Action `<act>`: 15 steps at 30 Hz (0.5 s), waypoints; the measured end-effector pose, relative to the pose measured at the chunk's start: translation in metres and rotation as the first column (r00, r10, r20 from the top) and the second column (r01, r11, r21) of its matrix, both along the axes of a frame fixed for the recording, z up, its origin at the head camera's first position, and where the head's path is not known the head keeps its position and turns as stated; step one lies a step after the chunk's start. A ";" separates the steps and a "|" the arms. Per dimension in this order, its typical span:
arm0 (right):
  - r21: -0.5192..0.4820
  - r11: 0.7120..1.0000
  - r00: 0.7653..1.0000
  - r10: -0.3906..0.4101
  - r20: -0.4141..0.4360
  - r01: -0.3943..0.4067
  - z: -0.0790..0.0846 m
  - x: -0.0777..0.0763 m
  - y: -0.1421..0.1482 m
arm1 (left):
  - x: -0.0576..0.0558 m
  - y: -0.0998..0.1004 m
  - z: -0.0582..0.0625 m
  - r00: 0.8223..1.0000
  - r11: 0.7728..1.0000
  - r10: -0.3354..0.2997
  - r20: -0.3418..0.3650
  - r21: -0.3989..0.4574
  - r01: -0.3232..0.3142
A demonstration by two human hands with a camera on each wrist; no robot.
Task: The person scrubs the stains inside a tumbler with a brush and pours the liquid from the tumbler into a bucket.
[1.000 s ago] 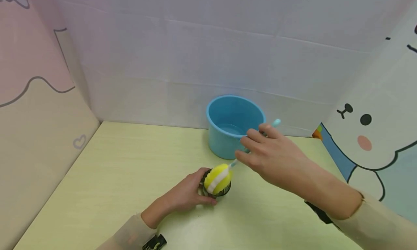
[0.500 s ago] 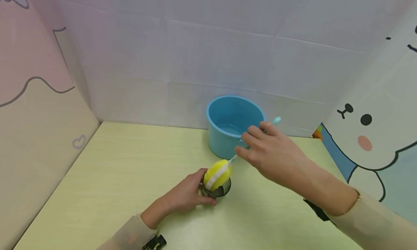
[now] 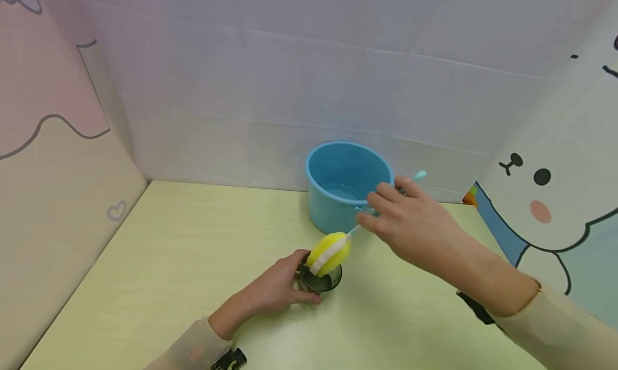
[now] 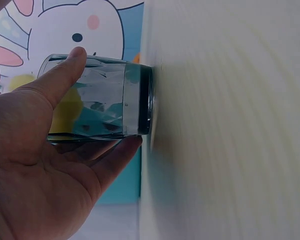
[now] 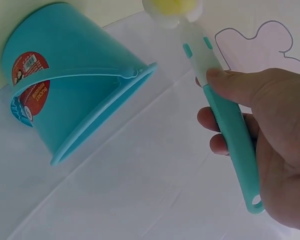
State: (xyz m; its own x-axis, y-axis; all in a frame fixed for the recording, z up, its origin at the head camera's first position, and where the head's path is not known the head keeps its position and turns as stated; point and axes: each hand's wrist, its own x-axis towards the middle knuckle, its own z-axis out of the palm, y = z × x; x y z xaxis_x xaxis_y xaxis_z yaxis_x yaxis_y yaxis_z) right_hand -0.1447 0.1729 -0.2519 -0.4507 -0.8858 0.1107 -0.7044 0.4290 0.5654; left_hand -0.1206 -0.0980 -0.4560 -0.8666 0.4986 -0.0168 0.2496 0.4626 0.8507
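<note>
A dark, see-through drinking glass (image 4: 102, 105) stands upright on the table, and my left hand (image 3: 272, 284) grips its side with thumb and fingers curled round it. My right hand (image 3: 410, 214) holds a sponge bottle brush by its teal handle (image 5: 232, 140), thumb along the top and fingers wrapped underneath. The yellow and white sponge head (image 3: 330, 253) tilts at the glass's mouth, its lower end inside the rim. Through the glass wall in the left wrist view, the sponge shows as a yellow patch.
Behind the hands stands a blue bucket (image 3: 333, 214) with a red label (image 5: 32, 85) and a handle; a little water shows at its bottom. The pale table (image 3: 193, 236) meets a white back wall and printed side panels.
My right hand has drawn the brush up and slightly right, so the sponge head sits higher and more of the glass's inside shows. My left hand and the glass stay put.
</note>
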 end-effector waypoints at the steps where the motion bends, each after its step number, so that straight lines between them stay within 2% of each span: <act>1: 0.001 1.000 1.000 -0.003 0.003 0.003 0.000 0.000 0.001 | 0.000 0.000 0.000 1.000 1.000 0.000 -0.001 -0.002 0.000; 15: 0.052 0.998 0.999 -0.026 0.019 0.025 0.007 0.005 0.010 | 0.000 0.000 0.000 1.000 1.000 -0.003 -0.011 0.000 0.003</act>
